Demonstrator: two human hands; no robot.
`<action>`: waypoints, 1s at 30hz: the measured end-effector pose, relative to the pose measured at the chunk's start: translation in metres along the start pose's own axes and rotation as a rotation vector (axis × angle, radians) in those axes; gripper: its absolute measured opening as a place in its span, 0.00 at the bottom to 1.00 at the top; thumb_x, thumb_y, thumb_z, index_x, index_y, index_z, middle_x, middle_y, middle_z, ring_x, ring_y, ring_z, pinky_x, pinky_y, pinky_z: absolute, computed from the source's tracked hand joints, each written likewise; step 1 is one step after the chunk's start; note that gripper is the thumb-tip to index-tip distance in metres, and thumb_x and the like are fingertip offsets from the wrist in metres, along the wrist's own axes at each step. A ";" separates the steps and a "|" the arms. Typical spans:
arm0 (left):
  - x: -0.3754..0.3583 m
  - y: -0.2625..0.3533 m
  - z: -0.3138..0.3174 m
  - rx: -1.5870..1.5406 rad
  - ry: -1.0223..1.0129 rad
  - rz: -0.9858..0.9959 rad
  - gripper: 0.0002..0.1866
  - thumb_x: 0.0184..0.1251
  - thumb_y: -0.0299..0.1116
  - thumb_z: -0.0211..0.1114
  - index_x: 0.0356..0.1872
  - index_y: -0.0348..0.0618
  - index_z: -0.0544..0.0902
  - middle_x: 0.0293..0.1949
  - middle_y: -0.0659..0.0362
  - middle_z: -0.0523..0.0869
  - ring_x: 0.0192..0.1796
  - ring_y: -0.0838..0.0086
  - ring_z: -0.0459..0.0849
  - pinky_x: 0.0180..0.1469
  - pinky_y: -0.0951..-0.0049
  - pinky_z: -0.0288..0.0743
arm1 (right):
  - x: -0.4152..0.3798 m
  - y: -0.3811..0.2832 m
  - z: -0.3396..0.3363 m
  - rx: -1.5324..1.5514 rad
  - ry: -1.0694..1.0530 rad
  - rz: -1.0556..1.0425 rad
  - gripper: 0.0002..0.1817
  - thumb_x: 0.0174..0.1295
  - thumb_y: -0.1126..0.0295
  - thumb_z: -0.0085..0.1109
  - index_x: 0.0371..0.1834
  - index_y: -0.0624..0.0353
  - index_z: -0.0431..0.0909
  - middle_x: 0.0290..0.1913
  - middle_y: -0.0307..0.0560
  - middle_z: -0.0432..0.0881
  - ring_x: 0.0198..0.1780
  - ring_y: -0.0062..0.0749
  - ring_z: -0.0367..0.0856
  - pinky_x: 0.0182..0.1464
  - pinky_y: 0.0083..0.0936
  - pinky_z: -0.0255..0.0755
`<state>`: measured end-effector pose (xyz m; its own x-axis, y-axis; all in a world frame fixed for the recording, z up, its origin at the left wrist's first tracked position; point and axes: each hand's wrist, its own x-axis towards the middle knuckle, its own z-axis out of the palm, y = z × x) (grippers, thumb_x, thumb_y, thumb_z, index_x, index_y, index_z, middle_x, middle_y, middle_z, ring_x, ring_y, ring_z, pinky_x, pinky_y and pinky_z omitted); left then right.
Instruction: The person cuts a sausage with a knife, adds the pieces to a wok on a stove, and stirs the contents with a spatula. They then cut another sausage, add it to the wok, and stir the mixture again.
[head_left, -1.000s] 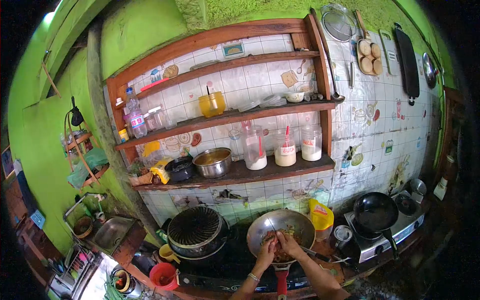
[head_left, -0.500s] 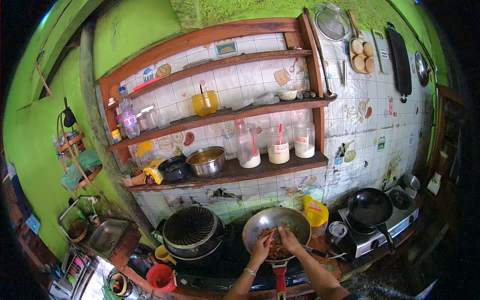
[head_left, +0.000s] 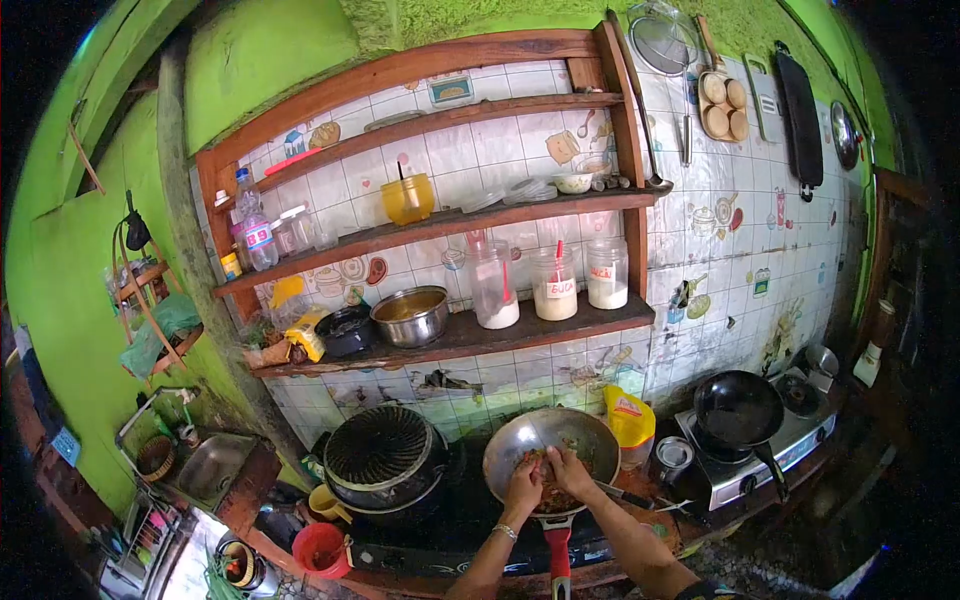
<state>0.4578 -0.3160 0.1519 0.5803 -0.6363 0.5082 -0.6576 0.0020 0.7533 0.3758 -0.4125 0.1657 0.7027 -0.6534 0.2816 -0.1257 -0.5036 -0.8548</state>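
Both hands, left hand (head_left: 524,484) and right hand (head_left: 567,470), sit together inside the round steel wok with red handle (head_left: 548,448) on the dark stovetop (head_left: 450,520), fingers pinched into the reddish-brown chopped food (head_left: 548,482), which is already in but apparently mid-mix.

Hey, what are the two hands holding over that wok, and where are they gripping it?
Both the left hand and right hand are in the wok, fingers in the food; whether they grip any cannot be told.
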 end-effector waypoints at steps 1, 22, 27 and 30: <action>0.000 0.003 -0.003 0.080 -0.045 -0.042 0.13 0.60 0.31 0.53 0.45 0.40 0.77 0.34 0.43 0.80 0.38 0.52 0.79 0.42 0.63 0.72 | -0.004 -0.003 0.001 0.033 -0.010 0.002 0.26 0.64 0.49 0.36 0.47 0.63 0.68 0.41 0.66 0.74 0.47 0.62 0.70 0.46 0.43 0.65; -0.001 -0.026 0.013 -0.081 -0.028 -0.074 0.12 0.65 0.38 0.53 0.36 0.37 0.72 0.21 0.62 0.76 0.20 0.78 0.74 0.21 0.78 0.68 | -0.001 0.019 0.006 0.111 -0.011 -0.055 0.27 0.65 0.49 0.34 0.42 0.64 0.72 0.32 0.54 0.75 0.36 0.39 0.73 0.38 0.29 0.66; -0.005 -0.022 0.013 -0.281 -0.146 -0.202 0.12 0.65 0.40 0.52 0.37 0.40 0.71 0.20 0.65 0.73 0.18 0.83 0.70 0.18 0.82 0.65 | 0.003 0.026 0.004 0.078 0.016 -0.067 0.26 0.65 0.49 0.34 0.39 0.63 0.72 0.24 0.46 0.74 0.24 0.23 0.72 0.25 0.22 0.66; -0.007 -0.009 0.005 -0.343 -0.157 -0.239 0.14 0.65 0.43 0.51 0.40 0.41 0.71 0.20 0.65 0.72 0.18 0.83 0.69 0.16 0.83 0.63 | -0.005 0.016 0.001 0.176 -0.064 0.004 0.26 0.65 0.48 0.35 0.41 0.62 0.72 0.24 0.46 0.74 0.20 0.23 0.72 0.23 0.21 0.66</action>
<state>0.4574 -0.3154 0.1395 0.5993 -0.7593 0.2534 -0.3008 0.0798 0.9504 0.3708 -0.4169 0.1506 0.7463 -0.6149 0.2549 -0.0075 -0.3907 -0.9205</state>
